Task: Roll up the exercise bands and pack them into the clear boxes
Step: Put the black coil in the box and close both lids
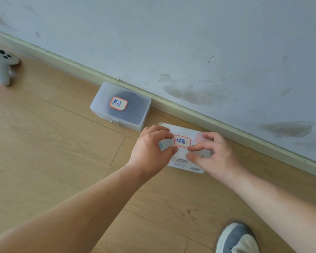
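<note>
Two clear plastic boxes lie on the wooden floor by the skirting board. The left box (133, 114) is closed, carries a red-framed label and shows a dark rolled band inside. The right box (182, 161) also bears a red-framed label (182, 141). My left hand (150, 150) grips its left end with curled fingers on the lid and the thumb at the front. My right hand (213, 152) grips its right part, fingertips on the lid near the label. What lies inside this box is hidden by my hands.
A white game-style controller (2, 65) lies on the floor at the far left near the wall. A grey and white shoe (236, 238) shows at the bottom right. The skirting board (226, 123) and a stained wall run diagonally behind the boxes.
</note>
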